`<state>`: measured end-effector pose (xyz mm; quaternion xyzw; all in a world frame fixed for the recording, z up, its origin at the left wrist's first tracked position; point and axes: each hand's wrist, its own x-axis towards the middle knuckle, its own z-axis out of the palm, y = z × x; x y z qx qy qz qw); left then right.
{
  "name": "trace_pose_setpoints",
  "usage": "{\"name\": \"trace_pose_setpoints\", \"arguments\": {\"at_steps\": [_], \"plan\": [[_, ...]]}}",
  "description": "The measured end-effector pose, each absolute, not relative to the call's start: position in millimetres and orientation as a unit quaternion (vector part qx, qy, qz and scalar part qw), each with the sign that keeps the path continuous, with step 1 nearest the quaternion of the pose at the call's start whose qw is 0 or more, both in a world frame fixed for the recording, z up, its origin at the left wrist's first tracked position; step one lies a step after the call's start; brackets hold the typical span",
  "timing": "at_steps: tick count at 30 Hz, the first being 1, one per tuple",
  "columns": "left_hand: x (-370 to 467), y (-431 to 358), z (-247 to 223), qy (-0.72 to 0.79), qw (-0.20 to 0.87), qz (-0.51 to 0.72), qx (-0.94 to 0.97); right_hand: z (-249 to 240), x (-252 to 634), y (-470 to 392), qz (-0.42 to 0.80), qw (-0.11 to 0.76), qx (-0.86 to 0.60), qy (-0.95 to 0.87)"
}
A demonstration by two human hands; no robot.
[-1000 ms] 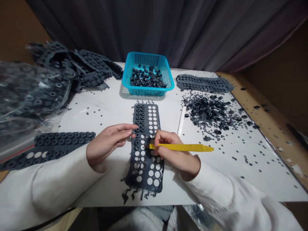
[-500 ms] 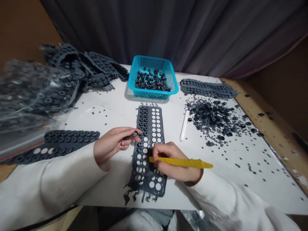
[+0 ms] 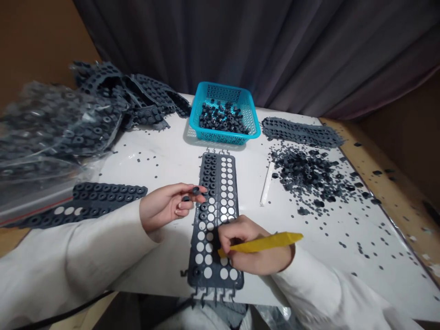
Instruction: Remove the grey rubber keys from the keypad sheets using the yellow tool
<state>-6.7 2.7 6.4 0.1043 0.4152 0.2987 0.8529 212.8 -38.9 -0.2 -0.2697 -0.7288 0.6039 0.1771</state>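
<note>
Left hand (image 3: 163, 206) pinched on small ring (image 3: 195, 190) by ten o'clock edge of dark sheet (image 3: 217, 201). Right hand (image 3: 254, 261) clamped around yellow tool (image 3: 275, 242), four o'clock. Blue basket (image 3: 225, 135), twelve o'clock.

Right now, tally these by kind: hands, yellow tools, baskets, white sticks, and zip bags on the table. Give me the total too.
Hands: 2, the left hand and right hand
Yellow tool: 1
Blue basket: 1
White stick: 1
Zip bag: 1
Total: 6
</note>
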Motion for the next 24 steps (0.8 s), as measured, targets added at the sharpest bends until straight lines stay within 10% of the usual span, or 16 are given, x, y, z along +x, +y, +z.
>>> {"name": "trace_pose_setpoints", "arguments": {"at_steps": [24], "plan": [[-2.9, -8.1, 9.4, 0.477, 0.757, 0.253, 0.368, -6.7, 205.5, -36.9, 0.574, 0.303, -0.451, -0.613]]}}
